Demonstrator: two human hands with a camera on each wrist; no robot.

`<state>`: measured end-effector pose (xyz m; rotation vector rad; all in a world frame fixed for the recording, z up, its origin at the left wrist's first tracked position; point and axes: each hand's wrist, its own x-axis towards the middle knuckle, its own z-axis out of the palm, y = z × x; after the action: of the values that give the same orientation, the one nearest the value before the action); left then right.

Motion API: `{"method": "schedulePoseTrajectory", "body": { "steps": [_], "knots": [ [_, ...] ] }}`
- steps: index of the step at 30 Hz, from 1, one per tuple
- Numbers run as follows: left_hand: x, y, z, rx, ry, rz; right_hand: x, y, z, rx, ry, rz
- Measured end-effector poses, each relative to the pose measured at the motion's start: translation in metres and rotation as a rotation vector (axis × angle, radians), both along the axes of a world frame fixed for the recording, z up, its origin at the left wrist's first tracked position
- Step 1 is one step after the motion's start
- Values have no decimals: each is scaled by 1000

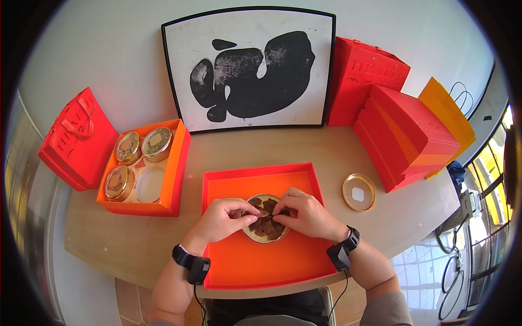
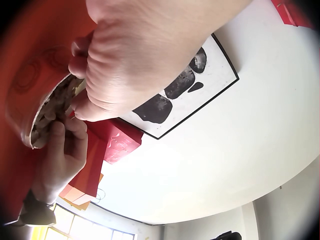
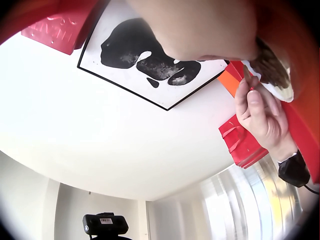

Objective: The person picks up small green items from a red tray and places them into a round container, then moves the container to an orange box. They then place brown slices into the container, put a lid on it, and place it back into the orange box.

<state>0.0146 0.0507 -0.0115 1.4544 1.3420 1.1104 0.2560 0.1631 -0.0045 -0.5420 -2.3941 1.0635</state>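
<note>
An open round jar [image 1: 266,235], filled with thin dried brown slices [image 1: 262,229], stands in a shallow red box lid or tray with an orange inside [image 1: 239,266]. Over the jar, my left hand [image 1: 224,218] pinches one brown slice [image 1: 263,213] between thumb and forefinger; the right wrist view shows that slice [image 3: 246,74] sticking out from the fingertips. My right hand [image 1: 305,215] comes in from the other side, thumb and forefinger drawn together at the slice's far end. Its palm is turned down, so part of its grip is hidden.
A gold-rimmed round lid [image 1: 359,192] lies on the table at right. On the left, an orange-lined box [image 1: 182,168] holds several jars beside one vacant round slot. Red bags [image 1: 79,138] and red boxes [image 1: 408,130] flank a framed black-and-white picture [image 1: 250,70] against the wall.
</note>
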Motion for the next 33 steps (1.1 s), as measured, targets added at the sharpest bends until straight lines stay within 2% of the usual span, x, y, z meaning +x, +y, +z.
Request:
{"method": "schedulePoseTrajectory", "body": {
  "steps": [2,8,12,14,17,19,25,33],
  "knots": [
    [-1,0,1,-63,-3,-15,0,0,0,1,20,10],
    [-1,-1,1,-56,-52,-41,-2,-1,4,-78,75,-45],
    [-4,-4,0,-14,-27,-90,-2,0,2,-19,92,-49],
    [-4,-5,5,-117,-8,-108,-2,2,1,-3,97,-37],
    [-4,-6,8,-126,-29,-114,-2,2,-2,48,108,-25],
    [-2,-5,6,-124,-52,-94,-2,-1,1,-47,93,-67],
    [-4,-1,-2,-67,-154,-24,-2,1,2,37,93,-82],
    [-1,-1,4,-62,-171,-19,-2,-3,0,-32,86,-35]
  ]
}}
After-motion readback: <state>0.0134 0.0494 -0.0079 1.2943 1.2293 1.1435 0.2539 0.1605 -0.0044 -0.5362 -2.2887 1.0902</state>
